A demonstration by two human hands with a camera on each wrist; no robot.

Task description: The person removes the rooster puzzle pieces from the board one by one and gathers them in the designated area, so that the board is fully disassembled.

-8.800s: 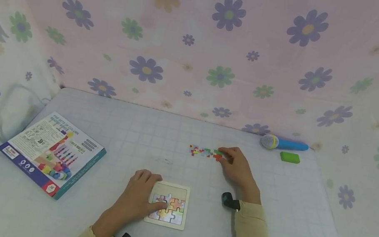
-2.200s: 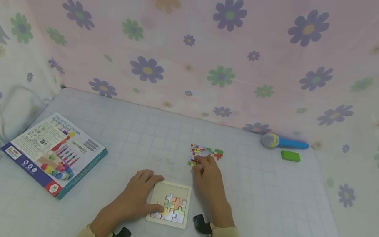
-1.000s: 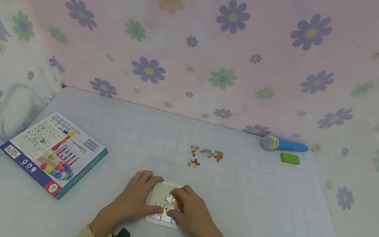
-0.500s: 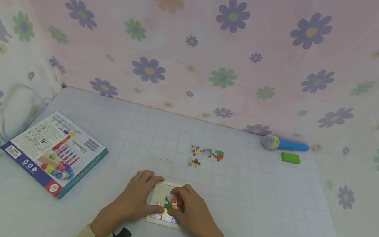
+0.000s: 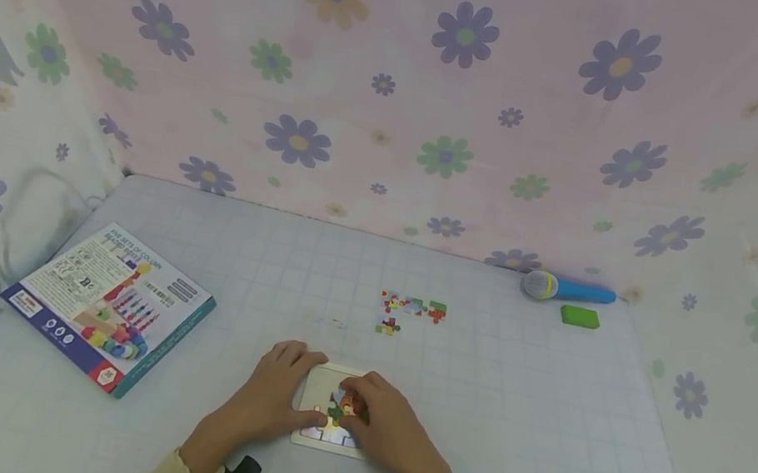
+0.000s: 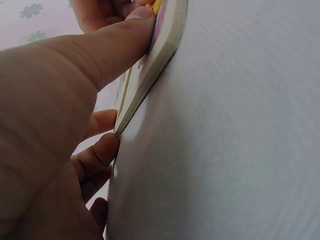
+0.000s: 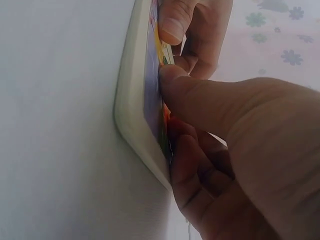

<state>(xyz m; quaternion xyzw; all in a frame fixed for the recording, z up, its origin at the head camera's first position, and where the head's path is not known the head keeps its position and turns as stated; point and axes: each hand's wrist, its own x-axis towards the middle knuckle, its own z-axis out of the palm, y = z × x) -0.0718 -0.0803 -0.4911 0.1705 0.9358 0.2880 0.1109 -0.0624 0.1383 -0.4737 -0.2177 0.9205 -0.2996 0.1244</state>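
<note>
A small square jigsaw tray (image 5: 323,383) lies flat on the table in front of me. My left hand (image 5: 276,389) grips its left side, fingers at the outer edge and thumb over the lower pieces. My right hand (image 5: 394,429) pinches a colourful jigsaw piece (image 5: 337,408) above the bottom row, thumb and fingers around it; whether one piece or two joined ones is partly hidden. In the right wrist view, the thumb (image 7: 175,80) and curled fingers close on red and green pieces at the tray's rim (image 7: 130,95). Beyond the tray lie loose pieces (image 5: 414,306) in a row, with another piece (image 5: 388,326) below.
A flat toy box (image 5: 108,307) lies at the left of the table. At the back right are a blue toy microphone (image 5: 578,291) and a green block (image 5: 580,317). A flowered cloth (image 5: 372,100) hangs behind the table.
A fourth piece now lies below the loose row. My right hand came from there back to the tray. The pinched piece has lost its glare and looks tilted; my left hand stayed put.
</note>
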